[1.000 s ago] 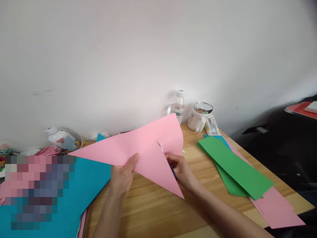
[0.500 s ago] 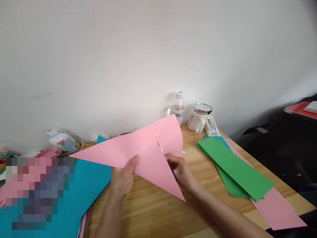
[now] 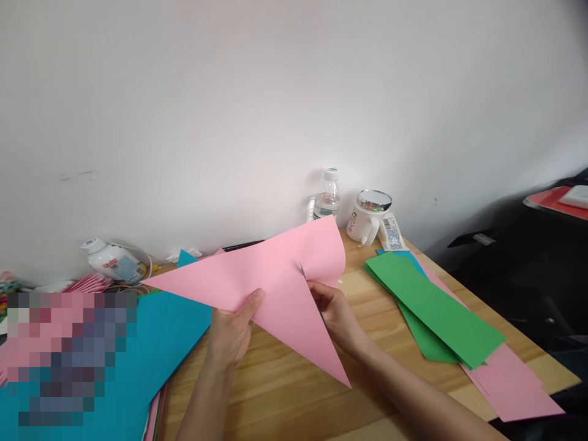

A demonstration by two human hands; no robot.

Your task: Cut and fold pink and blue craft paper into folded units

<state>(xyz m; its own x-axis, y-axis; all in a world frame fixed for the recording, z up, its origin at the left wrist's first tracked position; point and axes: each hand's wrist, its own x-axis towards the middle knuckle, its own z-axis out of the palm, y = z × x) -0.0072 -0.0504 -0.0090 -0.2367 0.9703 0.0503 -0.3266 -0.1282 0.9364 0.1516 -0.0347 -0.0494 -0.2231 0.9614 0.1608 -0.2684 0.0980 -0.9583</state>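
Note:
A large sheet of pink paper (image 3: 275,275) is held up above the wooden table (image 3: 275,392). My left hand (image 3: 236,327) grips its lower edge, thumb on top and the other fingers hidden beneath. My right hand (image 3: 334,315) is closed around the scissors (image 3: 302,271), whose handles are mostly covered by the fingers and the paper. A blade shows at the inner end of a long cut in the sheet. To the right of the cut the paper curls up and back; on the near side a pointed corner hangs toward me.
Green paper strips (image 3: 436,309) and pink strips (image 3: 523,386) lie on the right. By the wall stand a water bottle (image 3: 327,196), a lidded mug (image 3: 366,220) and a small packet (image 3: 391,233). Blue paper (image 3: 169,331) and a tipped white bottle (image 3: 114,262) are on the left.
The pink sheet has shifted slightly right, and its near corner hangs a little lower. The scissors' blade has moved slightly further up into the paper, lengthening the cut.

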